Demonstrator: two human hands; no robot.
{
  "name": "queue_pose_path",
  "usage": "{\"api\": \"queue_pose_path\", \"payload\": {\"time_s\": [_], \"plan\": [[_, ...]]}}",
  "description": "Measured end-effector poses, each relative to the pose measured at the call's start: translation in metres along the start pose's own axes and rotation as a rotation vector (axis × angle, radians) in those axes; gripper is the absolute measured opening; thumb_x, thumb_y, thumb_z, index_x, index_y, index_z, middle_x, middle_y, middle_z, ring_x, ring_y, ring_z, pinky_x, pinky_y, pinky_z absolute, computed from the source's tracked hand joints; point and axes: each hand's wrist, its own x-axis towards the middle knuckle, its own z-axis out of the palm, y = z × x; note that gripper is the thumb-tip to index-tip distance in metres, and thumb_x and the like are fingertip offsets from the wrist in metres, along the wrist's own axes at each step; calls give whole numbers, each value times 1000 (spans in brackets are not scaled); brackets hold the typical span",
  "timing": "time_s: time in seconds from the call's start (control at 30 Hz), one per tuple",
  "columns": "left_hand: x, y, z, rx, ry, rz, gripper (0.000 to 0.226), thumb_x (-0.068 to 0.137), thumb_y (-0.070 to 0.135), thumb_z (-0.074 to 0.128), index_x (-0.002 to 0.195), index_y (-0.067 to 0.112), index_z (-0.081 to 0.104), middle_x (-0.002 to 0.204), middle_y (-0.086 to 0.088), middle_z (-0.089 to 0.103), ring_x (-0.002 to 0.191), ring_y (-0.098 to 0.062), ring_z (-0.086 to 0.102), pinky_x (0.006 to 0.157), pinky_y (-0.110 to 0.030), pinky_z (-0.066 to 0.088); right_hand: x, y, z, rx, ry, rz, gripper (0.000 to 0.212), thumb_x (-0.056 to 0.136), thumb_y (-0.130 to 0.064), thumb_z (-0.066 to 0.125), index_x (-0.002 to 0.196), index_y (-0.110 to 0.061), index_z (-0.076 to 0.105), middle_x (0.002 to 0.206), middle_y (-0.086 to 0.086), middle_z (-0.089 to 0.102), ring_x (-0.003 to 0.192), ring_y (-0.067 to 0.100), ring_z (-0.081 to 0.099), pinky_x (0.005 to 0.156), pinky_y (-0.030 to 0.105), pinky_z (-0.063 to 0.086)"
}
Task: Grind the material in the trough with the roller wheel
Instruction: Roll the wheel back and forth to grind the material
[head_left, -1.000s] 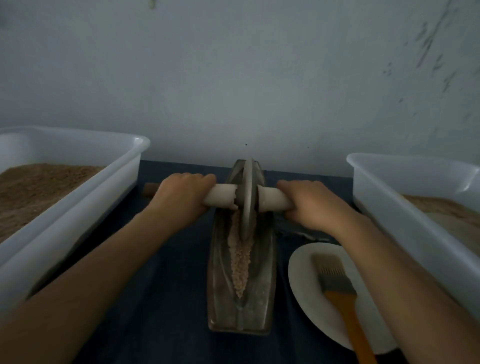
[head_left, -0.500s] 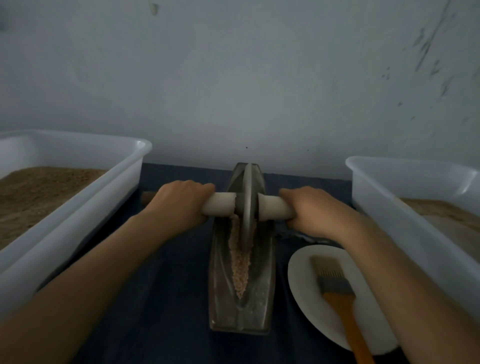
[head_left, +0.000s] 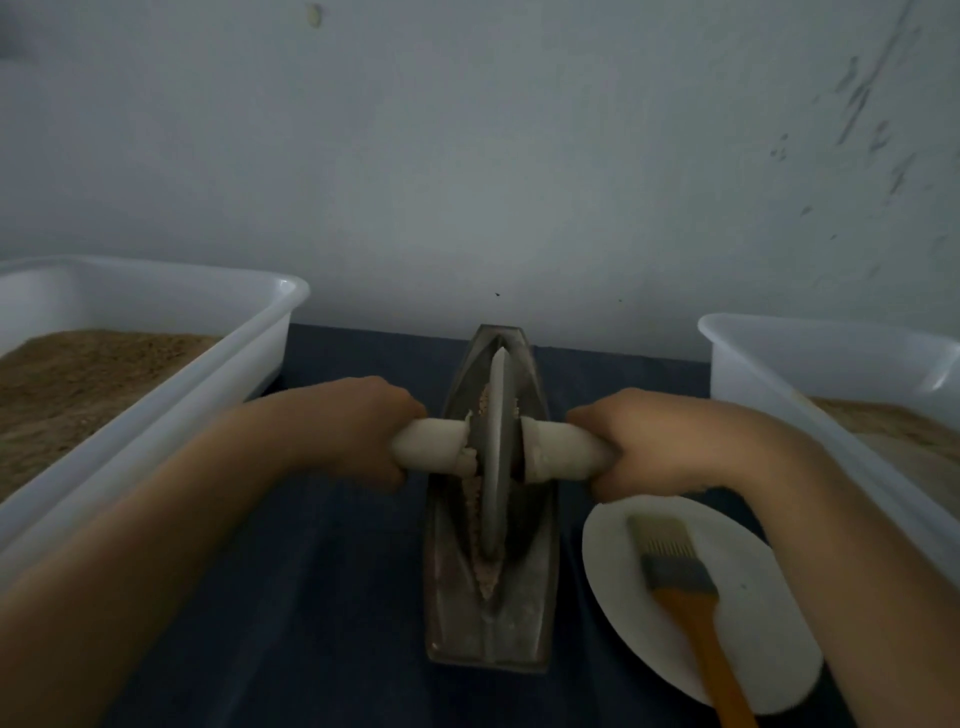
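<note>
Left hand (head_left: 353, 423) and right hand (head_left: 649, 441) wrapped tight round the roller wheel (head_left: 496, 457) handle ends, fingers curled under, hidden. Wheel standing mid-trough (head_left: 488, 623), covering much of the grain (head_left: 487, 577). Dim, blurry.

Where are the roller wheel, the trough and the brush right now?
roller wheel (head_left: 497, 457): head view, on the disc's grey face.
trough (head_left: 537, 597): head view, on its right metal wall near the near end.
brush (head_left: 675, 569): head view, on the dark ferrule below the bristles.

Dark table (head_left: 332, 597) bears trough (head_left: 491, 631), plate (head_left: 753, 639), two tubs (head_left: 171, 415).
</note>
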Motion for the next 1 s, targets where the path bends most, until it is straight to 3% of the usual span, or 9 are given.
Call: {"api": "queue_pose_path", "payload": {"time_s": [0.13,0.33,0.47,0.6,0.7,0.8,0.9,1.0], "plan": [[20,-4,11,51,260,-70,31,81,33,63,109,27,52,109,2,60,99,-18,57,72,-27,37,22,9,7,-86,188,61,22,82,-20,65,86,-24,44,86,-5,55,83,16,57,54,24,34],[48,-7,26,181,667,-103,24,85,30,58,103,17,49,104,-3,61,95,-21,58,72,-29,34,61,37,34,-244,618,92,20,87,-16,53,106,-17,47,108,3,57,100,25,51,66,31,18],[53,-4,29,183,761,-129,23,85,26,59,103,15,51,103,-5,61,94,-23,57,73,-28,30,68,42,41,-206,728,96,24,85,-14,56,108,-15,51,107,5,58,99,26,51,69,30,20],[46,-5,24,202,618,-126,25,87,31,56,105,17,47,106,-2,61,97,-23,58,70,-29,33,56,35,38,-268,622,108,22,87,-20,53,108,-16,48,106,3,58,98,25,52,68,31,20],[32,-6,18,138,415,-112,32,84,36,60,111,22,47,112,-1,60,103,-22,58,73,-30,36,39,23,26,-171,405,90,19,87,-20,56,104,-17,48,103,3,60,92,22,56,65,30,30],[17,-2,7,128,241,-61,36,80,36,64,113,27,52,114,3,60,105,-18,57,76,-27,37,19,10,12,-43,163,90,19,85,-17,61,102,-17,53,96,2,59,84,17,55,56,21,36],[2,3,-3,93,70,9,37,79,35,67,113,29,54,110,6,61,96,-10,56,78,-22,39,-1,1,2,3,-2,55,17,83,-19,64,97,-21,56,95,-1,60,87,14,59,66,22,45],[-9,3,-10,63,-51,69,33,78,34,68,108,29,56,101,10,61,82,-3,52,68,-15,39,-15,-4,-4,19,-107,26,20,81,-25,67,98,-22,56,94,-3,60,86,12,60,72,27,49]]}}
